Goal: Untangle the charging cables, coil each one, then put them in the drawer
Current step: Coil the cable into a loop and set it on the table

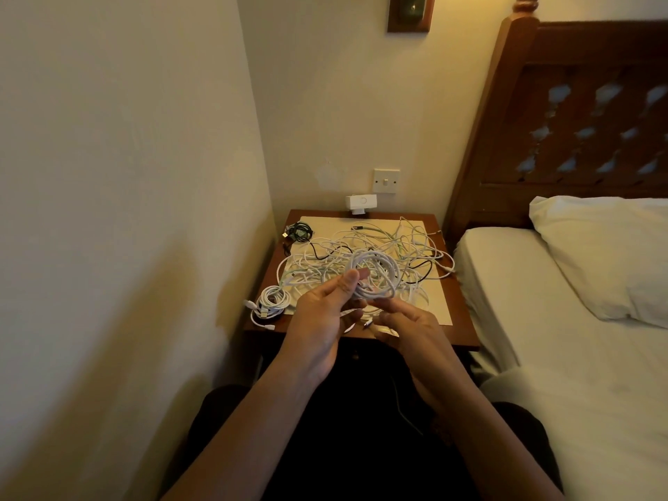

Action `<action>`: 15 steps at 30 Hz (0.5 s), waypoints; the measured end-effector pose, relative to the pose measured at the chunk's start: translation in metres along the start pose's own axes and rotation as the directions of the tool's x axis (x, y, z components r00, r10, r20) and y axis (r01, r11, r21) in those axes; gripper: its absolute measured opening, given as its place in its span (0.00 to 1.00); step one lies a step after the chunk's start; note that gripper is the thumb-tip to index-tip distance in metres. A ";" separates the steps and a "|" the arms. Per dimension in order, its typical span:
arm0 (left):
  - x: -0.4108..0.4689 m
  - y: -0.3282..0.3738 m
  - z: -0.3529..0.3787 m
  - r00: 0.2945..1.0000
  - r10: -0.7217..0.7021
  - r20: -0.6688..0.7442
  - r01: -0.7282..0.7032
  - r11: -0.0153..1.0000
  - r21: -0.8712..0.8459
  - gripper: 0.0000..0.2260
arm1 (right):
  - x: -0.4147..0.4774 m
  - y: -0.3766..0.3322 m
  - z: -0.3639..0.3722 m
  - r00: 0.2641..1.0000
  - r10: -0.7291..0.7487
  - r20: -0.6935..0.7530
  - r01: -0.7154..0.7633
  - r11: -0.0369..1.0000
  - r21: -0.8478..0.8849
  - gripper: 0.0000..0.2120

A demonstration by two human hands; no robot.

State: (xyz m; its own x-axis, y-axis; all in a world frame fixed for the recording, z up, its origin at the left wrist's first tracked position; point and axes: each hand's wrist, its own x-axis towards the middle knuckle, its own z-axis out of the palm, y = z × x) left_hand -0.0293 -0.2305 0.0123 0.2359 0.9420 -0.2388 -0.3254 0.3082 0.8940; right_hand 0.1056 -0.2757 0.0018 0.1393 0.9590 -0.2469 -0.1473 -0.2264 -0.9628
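My left hand holds a coil of white cable up over the front of the wooden bedside table, thumb and fingers pinching its left side. My right hand is just below the coil, fingers curled around the cable's loose end near a plug. Behind them a tangle of white and black cables spreads over a cream mat. One coiled white cable lies at the table's front left. A coiled dark cable lies at the back left. A drawer knob shows under the table top.
A white adapter stands at the table's back edge below a wall switch. A wall closes the left side. A bed with a white pillow and wooden headboard borders the right. My dark-clothed legs fill the foreground.
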 end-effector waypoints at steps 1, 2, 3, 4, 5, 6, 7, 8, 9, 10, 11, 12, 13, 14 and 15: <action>0.001 0.000 -0.001 1.000 0.002 0.008 -0.002 1.000 -0.004 0.14 | 0.000 0.000 0.000 1.000 0.022 0.010 -0.021 0.999 -0.031 0.17; 0.002 0.001 -0.003 1.000 -0.001 0.017 0.002 1.000 -0.012 0.16 | 0.001 0.001 -0.001 0.999 0.029 0.015 -0.028 0.998 -0.060 0.17; 0.003 0.001 -0.005 1.000 -0.003 0.025 0.004 1.000 -0.025 0.16 | 0.002 0.003 -0.003 1.000 0.024 0.014 -0.022 0.996 -0.086 0.15; 0.004 0.001 -0.007 1.000 -0.003 0.030 0.004 0.999 -0.038 0.16 | 0.004 0.004 -0.005 1.000 0.020 0.009 -0.019 0.995 -0.103 0.13; 0.005 0.001 -0.010 1.000 -0.001 0.029 0.002 0.999 -0.043 0.16 | 0.005 0.004 -0.007 1.000 0.019 -0.005 -0.019 0.996 -0.088 0.11; 0.006 0.000 -0.011 1.000 0.003 0.026 -0.002 0.999 -0.046 0.16 | 0.006 0.004 -0.009 0.999 0.016 -0.030 -0.016 1.000 -0.027 0.11; 0.006 -0.002 -0.013 1.000 0.008 0.022 -0.007 0.999 -0.049 0.16 | 0.006 0.004 -0.011 0.998 0.003 -0.056 0.000 0.998 0.060 0.11; 0.006 -0.003 -0.014 1.000 0.012 0.023 -0.011 0.998 -0.056 0.15 | 0.006 0.003 -0.012 0.996 -0.026 -0.081 0.037 0.991 0.127 0.12; 0.007 -0.004 -0.014 1.000 0.012 0.027 -0.011 0.998 -0.063 0.15 | 0.004 0.003 -0.012 0.992 -0.061 -0.110 0.077 0.985 0.154 0.12; 0.007 -0.005 -0.015 0.999 0.011 0.037 -0.009 0.997 -0.070 0.15 | 0.003 0.004 -0.012 0.986 -0.090 -0.137 0.112 0.981 0.159 0.11; 0.007 -0.005 -0.015 0.999 0.012 0.053 -0.007 0.997 -0.079 0.15 | 0.003 0.007 -0.012 0.981 -0.106 -0.161 0.132 0.978 0.163 0.11; 0.007 -0.005 -0.014 0.997 0.013 0.073 -0.006 0.995 -0.095 0.15 | 0.002 0.009 -0.011 0.979 -0.107 -0.174 0.138 0.975 0.176 0.10; 0.006 -0.004 -0.013 0.995 0.015 0.096 -0.005 0.994 -0.112 0.16 | 0.000 0.009 -0.008 0.980 -0.100 -0.173 0.134 0.971 0.197 0.10; 0.004 -0.004 -0.011 0.993 0.015 0.119 0.000 0.993 -0.122 0.17 | -0.001 0.010 -0.005 0.983 -0.088 -0.162 0.123 0.967 0.225 0.10; 0.002 -0.004 -0.008 0.990 0.012 0.141 0.005 0.993 -0.120 0.18 | -0.002 0.010 -0.003 0.986 -0.079 -0.150 0.115 0.960 0.254 0.10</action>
State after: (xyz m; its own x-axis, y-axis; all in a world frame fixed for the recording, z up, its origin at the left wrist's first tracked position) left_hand -0.0352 -0.2291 0.0050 0.3586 0.9174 -0.1725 -0.4315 0.3267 0.8409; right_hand 0.1064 -0.2800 -0.0081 0.2956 0.9374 -0.1841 -0.3740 -0.0638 -0.9252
